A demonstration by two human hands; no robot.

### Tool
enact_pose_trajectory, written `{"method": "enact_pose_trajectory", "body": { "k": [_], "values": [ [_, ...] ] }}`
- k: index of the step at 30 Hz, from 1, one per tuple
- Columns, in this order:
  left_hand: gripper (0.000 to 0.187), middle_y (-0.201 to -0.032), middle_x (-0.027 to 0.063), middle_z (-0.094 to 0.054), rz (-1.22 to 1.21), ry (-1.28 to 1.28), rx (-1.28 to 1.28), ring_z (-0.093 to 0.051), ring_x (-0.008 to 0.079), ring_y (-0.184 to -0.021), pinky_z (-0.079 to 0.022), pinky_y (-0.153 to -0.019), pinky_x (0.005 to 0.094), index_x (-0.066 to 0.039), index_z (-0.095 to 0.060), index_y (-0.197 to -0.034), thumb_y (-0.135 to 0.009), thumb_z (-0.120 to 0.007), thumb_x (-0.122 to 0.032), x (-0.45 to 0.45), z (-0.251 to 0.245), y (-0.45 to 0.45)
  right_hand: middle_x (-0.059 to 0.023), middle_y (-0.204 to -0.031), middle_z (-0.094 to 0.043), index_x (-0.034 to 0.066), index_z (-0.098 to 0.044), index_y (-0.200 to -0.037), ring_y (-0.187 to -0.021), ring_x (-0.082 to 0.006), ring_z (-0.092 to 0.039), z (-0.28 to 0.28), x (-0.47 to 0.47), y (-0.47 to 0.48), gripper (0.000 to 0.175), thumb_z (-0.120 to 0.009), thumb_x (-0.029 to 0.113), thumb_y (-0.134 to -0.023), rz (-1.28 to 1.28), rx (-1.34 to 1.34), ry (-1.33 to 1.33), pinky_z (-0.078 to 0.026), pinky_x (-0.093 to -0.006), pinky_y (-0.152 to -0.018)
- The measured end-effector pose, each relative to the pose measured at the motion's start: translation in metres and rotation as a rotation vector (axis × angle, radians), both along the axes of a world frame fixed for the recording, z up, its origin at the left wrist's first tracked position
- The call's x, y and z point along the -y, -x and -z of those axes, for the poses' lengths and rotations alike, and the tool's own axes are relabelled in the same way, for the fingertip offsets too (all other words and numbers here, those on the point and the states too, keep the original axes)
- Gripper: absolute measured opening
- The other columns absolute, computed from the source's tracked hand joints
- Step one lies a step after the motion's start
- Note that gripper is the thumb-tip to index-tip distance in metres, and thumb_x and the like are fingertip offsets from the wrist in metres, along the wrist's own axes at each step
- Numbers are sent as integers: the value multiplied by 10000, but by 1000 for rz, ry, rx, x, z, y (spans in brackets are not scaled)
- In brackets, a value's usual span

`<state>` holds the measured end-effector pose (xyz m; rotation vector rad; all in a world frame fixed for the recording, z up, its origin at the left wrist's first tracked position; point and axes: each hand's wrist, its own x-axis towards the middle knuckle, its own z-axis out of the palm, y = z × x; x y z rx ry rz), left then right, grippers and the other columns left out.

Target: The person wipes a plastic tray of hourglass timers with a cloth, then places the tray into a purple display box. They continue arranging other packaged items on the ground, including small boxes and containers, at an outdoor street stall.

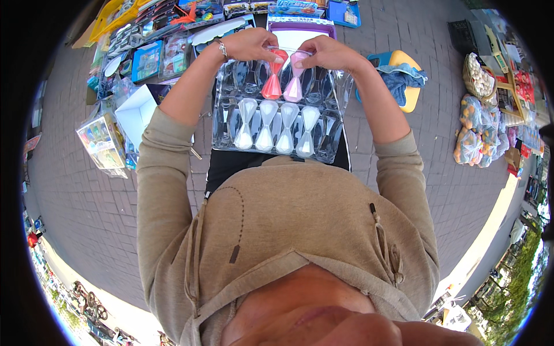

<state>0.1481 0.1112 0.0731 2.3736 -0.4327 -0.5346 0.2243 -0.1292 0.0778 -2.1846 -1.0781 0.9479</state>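
Note:
A clear plastic blister tray (225, 129) rests across my lap, its cavities in two rows. In the back row stand a red hourglass-shaped faceted piece (272, 82) and a pink one (294, 84), side by side. My left hand (255, 45), with a chain bracelet at the wrist, pinches the upper end of the red piece. The fingers of my right hand (318, 52) are closed on the top of the pink piece. Several white pieces of the same shape, among them a white hourglass piece (266, 125), fill the middle of the front row.
Straight ahead sits an open purple-edged box (329, 30). Boxed toys (147, 60) spread to the left, near an open white box (138, 110). A blue cloth (398, 84) drapes over a yellow-and-blue stool (409, 65) at right. Bags of fruit (469, 112) lie farther right on paving.

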Motion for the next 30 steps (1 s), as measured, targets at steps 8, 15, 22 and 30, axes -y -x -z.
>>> {"method": "enact_pose_trajectory", "body": {
  "k": [8, 15, 22, 30],
  "values": [
    [454, -931, 57, -638, -17, -18, -71, -575, 154, -851, -464, -742, 299, -17, -679, -1035, -835, -747, -419, 4, -12, 0, -124, -1069, -687, 21, -647, -1235, -963, -206, -627, -3, 1, 4, 513, -754, 277, -803, 1, 45, -81, -483, -333, -845],
    [603, -1019, 128, -710, -269, 315, 205, -681, 204, -939, -530, -841, 307, -16, -654, -1188, -837, -733, -500, -12, 0, 17, -169, -1114, -673, 18, -614, -1279, -987, -268, -651, 4, -16, 9, 727, -743, 538, -789, -45, 137, -7, -504, -345, -842],
    [874, -1319, 240, -564, -724, -36, 474, -550, 345, -1239, -467, -1009, 417, 6, -521, -1353, -744, -783, -563, -21, 18, 102, -189, -1109, -671, 15, -553, -1341, -931, -301, -683, 14, -46, 14, 969, -820, 596, -613, -124, 106, -44, -538, -365, -809],
    [1151, -1471, 350, -306, -733, -291, 403, -385, 494, -1338, -395, -1074, 488, -59, -336, -1490, -603, -873, -558, 40, 16, 138, -188, -1110, -674, 18, -531, -1339, -966, -313, -682, 20, -56, 25, 998, -866, 533, -552, -142, 145, 50, -536, -371, -827]
  ]
}}
